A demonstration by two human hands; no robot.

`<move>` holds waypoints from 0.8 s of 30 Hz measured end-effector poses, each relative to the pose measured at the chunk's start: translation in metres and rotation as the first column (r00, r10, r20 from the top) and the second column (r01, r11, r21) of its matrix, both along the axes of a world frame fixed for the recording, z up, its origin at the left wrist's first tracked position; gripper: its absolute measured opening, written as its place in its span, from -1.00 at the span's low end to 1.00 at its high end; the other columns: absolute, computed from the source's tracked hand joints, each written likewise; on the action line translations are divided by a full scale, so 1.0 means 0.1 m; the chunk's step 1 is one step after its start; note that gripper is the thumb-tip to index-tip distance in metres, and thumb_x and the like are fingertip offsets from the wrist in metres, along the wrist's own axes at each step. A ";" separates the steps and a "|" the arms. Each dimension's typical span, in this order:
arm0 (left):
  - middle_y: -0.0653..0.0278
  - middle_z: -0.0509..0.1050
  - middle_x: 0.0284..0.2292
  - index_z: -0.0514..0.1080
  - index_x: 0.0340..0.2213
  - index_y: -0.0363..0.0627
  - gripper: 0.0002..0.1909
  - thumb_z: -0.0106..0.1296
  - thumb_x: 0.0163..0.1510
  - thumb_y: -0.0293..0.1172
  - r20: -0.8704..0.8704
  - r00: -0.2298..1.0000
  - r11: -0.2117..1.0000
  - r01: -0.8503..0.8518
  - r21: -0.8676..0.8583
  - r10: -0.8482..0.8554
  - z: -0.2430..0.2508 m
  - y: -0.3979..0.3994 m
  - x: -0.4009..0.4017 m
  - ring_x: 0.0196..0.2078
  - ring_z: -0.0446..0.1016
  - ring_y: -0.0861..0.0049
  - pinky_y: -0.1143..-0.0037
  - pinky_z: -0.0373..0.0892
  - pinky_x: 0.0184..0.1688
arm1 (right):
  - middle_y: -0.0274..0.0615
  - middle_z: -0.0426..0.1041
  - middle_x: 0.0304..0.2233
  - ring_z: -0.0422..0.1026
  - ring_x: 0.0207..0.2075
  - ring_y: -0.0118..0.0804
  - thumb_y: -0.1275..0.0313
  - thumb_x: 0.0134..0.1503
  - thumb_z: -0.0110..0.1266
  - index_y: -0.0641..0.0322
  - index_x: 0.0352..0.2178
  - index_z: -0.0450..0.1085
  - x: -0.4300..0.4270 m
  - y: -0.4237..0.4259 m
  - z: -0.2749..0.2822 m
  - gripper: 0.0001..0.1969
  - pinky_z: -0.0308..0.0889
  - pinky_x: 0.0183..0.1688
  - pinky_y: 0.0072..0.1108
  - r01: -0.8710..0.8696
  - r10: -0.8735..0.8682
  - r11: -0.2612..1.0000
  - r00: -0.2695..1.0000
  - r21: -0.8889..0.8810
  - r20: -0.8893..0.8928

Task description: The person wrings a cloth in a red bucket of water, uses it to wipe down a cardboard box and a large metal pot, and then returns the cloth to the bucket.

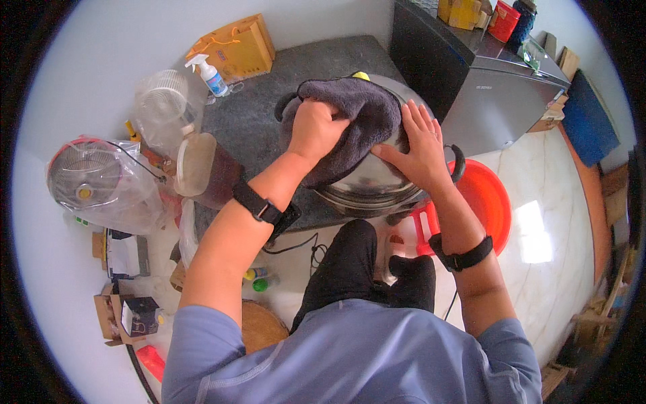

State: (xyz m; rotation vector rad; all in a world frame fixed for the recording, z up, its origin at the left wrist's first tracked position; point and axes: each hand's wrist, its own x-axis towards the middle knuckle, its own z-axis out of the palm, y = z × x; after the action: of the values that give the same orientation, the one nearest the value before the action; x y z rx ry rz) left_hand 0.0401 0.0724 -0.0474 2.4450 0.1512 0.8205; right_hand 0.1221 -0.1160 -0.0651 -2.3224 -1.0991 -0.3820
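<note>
A large stainless-steel pot (376, 177) with a domed metal lid stands on a dark grey slab. Draped over much of the lid is a dark grey plush cloth (371, 108), which hides the lid's top. My left hand (319, 129) is bunched around a fold of this cloth, left of the middle. On the lid's right side, my right hand (416, 141) lies with its fingers spread, its thumb near the cloth's edge. A dark curved side handle (458, 164) shows just right of that wrist. A small yellow-green bit peeks out behind the cloth; I cannot tell what it is.
A red plastic basin (487, 202) sits on the floor at right. Left of the pot are a plastic jug (197, 164) of dark liquid and bagged fans (91, 171). A spray bottle (212, 78) stands behind. The grey refrigerator (504, 101) borders the slab's right end.
</note>
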 end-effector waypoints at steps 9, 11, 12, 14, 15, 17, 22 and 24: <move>0.27 0.50 -0.40 0.43 -0.35 -0.34 -0.77 0.09 -0.09 -0.46 0.039 0.994 0.794 -0.059 -0.605 0.104 0.21 0.19 -1.03 -0.30 0.42 0.60 0.56 0.30 -0.20 | 0.09 0.02 0.13 -0.08 0.19 0.02 -0.16 -0.22 0.07 0.43 0.04 0.07 -0.01 0.02 0.00 -0.03 -0.23 0.19 -0.27 -0.002 0.002 1.000 1.000 -0.012 0.008; 0.31 0.46 -0.34 0.41 -0.31 -0.34 -0.74 0.09 -0.06 -0.44 0.255 0.956 0.611 0.116 -0.783 0.144 0.34 0.14 -1.13 -0.28 0.39 0.61 0.59 0.28 -0.17 | 0.08 0.01 0.14 -0.08 0.20 0.01 -0.18 -0.22 0.06 0.43 0.05 0.07 -0.02 0.02 -0.01 -0.03 -0.24 0.19 -0.27 -0.003 0.003 1.000 1.000 -0.011 -0.006; 0.30 0.46 -0.34 0.40 -0.29 -0.33 -0.73 0.08 -0.03 -0.40 0.263 0.957 0.690 0.108 -0.716 0.123 0.40 0.16 -1.16 -0.29 0.37 0.65 0.61 0.27 -0.19 | 0.08 0.01 0.14 -0.08 0.20 0.01 -0.18 -0.22 0.06 0.43 0.05 0.07 -0.02 0.02 -0.01 -0.03 -0.24 0.19 -0.27 -0.007 0.007 1.000 1.000 -0.012 -0.005; 0.30 0.45 -0.35 0.41 -0.31 -0.34 -0.74 0.07 -0.02 -0.39 0.223 0.970 0.767 0.072 -0.637 0.094 0.51 0.10 -1.15 -0.30 0.36 0.66 0.61 0.27 -0.19 | 0.08 0.01 0.14 -0.09 0.20 0.00 -0.18 -0.21 0.06 0.42 0.04 0.07 0.00 0.01 0.00 -0.03 -0.25 0.20 -0.28 0.016 -0.016 1.000 1.000 -0.026 -0.015; 0.31 0.45 -0.37 0.41 -0.33 -0.34 -0.75 0.06 -0.01 -0.38 0.177 0.982 0.836 0.041 -0.547 0.068 0.54 0.06 -1.13 -0.31 0.35 0.67 0.61 0.27 -0.20 | 0.08 0.01 0.14 -0.09 0.20 0.00 -0.18 -0.21 0.06 0.42 0.04 0.07 0.00 0.01 0.00 -0.03 -0.25 0.20 -0.28 0.013 -0.013 1.000 1.000 -0.026 -0.013; 0.33 0.45 -0.47 0.42 -0.40 -0.34 -0.74 0.01 0.03 -0.31 0.084 0.996 0.863 0.057 -0.502 -0.017 0.47 0.02 -0.93 -0.38 0.33 0.68 0.59 0.27 -0.25 | 0.08 0.00 0.14 -0.09 0.20 0.00 -0.17 -0.21 0.06 0.42 0.04 0.08 0.01 0.00 -0.01 -0.04 -0.25 0.20 -0.28 0.004 -0.005 1.000 1.000 -0.020 -0.014; -0.03 0.41 -0.47 0.36 -0.50 -0.33 -0.77 -0.01 -0.05 -0.34 0.037 0.970 0.960 0.244 -0.135 -0.241 0.27 -0.10 -0.22 -0.40 0.38 0.10 0.37 0.28 -0.32 | 0.08 0.02 0.14 -0.08 0.20 0.00 -0.13 -0.21 0.08 0.43 0.04 0.08 0.02 0.00 -0.02 -0.06 -0.25 0.19 -0.28 -0.022 0.022 1.000 1.000 -0.014 -0.001; -0.04 0.40 -0.46 0.36 -0.51 -0.33 -0.77 -0.02 -0.05 -0.33 0.009 0.968 0.966 0.251 -0.055 -0.251 0.24 -0.09 -0.01 -0.39 0.37 0.05 0.34 0.28 -0.33 | 0.08 0.02 0.13 -0.07 0.20 0.00 -0.12 -0.20 0.08 0.43 0.04 0.08 0.00 0.00 -0.01 -0.07 -0.25 0.19 -0.27 -0.021 0.021 0.999 1.000 -0.027 -0.013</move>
State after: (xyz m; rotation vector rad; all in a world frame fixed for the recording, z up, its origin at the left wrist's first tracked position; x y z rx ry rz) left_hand 0.0389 0.0631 -0.0237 2.3487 -0.1333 0.6958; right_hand 0.1225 -0.1157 -0.0661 -2.3322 -1.1285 -0.3458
